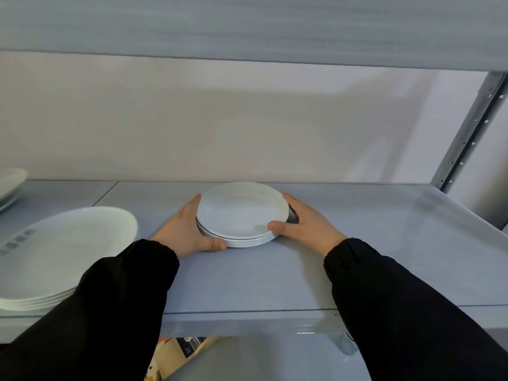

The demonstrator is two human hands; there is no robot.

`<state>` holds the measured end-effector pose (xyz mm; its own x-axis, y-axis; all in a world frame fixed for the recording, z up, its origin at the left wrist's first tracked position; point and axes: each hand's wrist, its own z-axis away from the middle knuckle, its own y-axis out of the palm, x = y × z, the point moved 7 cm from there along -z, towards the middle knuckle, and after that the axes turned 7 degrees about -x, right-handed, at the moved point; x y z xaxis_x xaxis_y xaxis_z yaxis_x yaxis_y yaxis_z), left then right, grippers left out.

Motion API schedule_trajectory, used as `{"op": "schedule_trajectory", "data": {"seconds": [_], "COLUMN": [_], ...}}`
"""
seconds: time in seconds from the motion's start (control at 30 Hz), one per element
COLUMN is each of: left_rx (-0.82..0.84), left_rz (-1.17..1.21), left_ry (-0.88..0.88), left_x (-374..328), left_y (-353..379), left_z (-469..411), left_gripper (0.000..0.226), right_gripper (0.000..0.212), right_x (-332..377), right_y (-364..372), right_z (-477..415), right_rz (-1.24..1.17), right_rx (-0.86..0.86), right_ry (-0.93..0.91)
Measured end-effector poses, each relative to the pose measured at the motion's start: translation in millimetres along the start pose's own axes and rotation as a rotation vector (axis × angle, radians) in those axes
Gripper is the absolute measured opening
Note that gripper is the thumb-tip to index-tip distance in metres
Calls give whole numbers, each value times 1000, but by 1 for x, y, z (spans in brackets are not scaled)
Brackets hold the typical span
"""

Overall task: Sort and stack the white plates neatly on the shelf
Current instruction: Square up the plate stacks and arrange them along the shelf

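A stack of several small white plates [242, 213] sits near the back of the grey shelf [275, 279], at its middle. My left hand [187, 229] cups the stack's left side, thumb at the front edge. My right hand [305, 224] cups its right side, thumb resting on the top plate's rim. Both arms wear black sleeves. A stack of larger white plates [63, 251] stands at the shelf's front left, partly hidden by my left sleeve.
More white dishes [11, 185] show at the far left edge, at the back. The upper shelf board [247, 26] hangs low overhead. A perforated metal upright [472, 127] stands at the back right. A printed box [181, 350] lies below the shelf.
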<state>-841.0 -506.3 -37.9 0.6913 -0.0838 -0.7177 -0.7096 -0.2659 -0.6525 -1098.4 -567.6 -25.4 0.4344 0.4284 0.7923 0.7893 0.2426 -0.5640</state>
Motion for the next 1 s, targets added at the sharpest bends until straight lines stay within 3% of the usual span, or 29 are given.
{"op": "schedule_trajectory", "data": {"seconds": [0.43,1.0], "left_rx": [-34,-85], "left_rz": [-10,-23], "left_ry": [93,-18], "left_x": [-6,-16], "left_y": [-1,0], "left_z": [2,15], "left_gripper": [104,95], "right_gripper": [79,101], "right_x": [-5,-9], "right_y": [-6,-2], "right_z": [-2,-4], "right_rz": [43,34], "right_rx": [35,72], "right_ry": [-50,-12]}}
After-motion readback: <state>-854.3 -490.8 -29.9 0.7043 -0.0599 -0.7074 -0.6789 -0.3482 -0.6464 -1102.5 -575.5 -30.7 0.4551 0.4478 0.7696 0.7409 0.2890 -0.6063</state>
